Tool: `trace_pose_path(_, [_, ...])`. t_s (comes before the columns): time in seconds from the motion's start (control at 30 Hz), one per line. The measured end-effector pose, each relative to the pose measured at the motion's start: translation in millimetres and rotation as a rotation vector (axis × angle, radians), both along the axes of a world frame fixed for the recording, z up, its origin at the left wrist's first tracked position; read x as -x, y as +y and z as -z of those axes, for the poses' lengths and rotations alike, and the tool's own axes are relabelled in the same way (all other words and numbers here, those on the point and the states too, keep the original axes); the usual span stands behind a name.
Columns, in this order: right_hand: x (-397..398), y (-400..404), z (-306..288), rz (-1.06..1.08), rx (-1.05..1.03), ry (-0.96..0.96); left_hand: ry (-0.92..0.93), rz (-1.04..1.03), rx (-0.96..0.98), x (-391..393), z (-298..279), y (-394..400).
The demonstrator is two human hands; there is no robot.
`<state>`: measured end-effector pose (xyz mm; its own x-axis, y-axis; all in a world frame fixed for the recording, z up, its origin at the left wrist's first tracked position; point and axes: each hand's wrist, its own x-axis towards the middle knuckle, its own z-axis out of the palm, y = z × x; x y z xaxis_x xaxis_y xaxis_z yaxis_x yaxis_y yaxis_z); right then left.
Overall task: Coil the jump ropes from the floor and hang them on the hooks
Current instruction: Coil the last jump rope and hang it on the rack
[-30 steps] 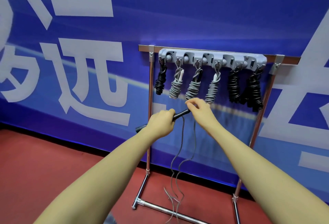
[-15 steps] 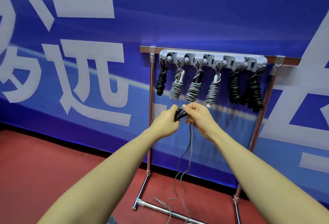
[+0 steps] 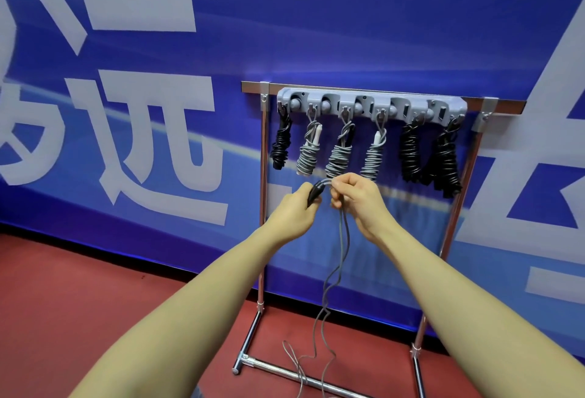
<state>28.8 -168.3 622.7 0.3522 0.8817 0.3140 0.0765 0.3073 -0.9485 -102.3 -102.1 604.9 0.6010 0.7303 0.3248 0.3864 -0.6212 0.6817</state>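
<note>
My left hand grips the black handles of a grey jump rope, held just below the hook rail. Close beside it, my right hand pinches the grey cord near the handles. The cord hangs down in two strands to the floor, where its loose end lies over the rack's base bar. Above my hands the grey hook rail carries several coiled ropes, three grey ones in the middle and black ones at both ends.
The rail sits on a chrome rack with two uprights and floor bars, standing on a red floor against a blue banner wall with large white characters.
My left hand has turned the handles from pointing sideways to pointing up toward the right hand. Both hands have drawn together, and the cord has been gathered higher off the floor.
</note>
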Motion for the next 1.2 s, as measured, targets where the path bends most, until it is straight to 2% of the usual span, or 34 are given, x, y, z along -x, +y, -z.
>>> trace_pose_path(0.27, [4.3, -0.3, -1.1, 0.049, -0.086, -0.03, -0.147, -0.05, -0.009, 0.5, -5.7, -0.6])
trace_pose_path(0.43, [4.7, 0.3, -0.7, 0.002, 0.05, -0.153, -0.345, -0.041, 0.191, -0.4, -4.7, -3.4])
trace_pose_path(0.6, [4.7, -4.9, 13.7, -0.09, 0.211, -0.326, -0.718, -0.021, 0.517, -4.2, -10.1, -8.2])
trace_pose_path(0.73, [10.8, -6.0, 18.7, -0.118, 0.295, -0.269, -0.767, -0.169, 0.456, -10.2, -18.9, -7.4])
trace_pose_path(0.87, [20.8, -0.3, 12.5, 0.065, 0.429, -0.162, -0.811, -0.243, 0.423, -17.2, -19.7, -6.2])
trace_pose_path(1.03, [27.9, 6.9, 13.4, 0.34, 0.447, -0.361, -0.904, -0.219, 0.543, -26.8, -27.4, -18.0])
trace_pose_path(1.2, [25.2, 9.6, 11.5, 0.503, 0.411, -0.536, -1.108, -0.15, 0.731, -34.1, -33.0, -22.3])
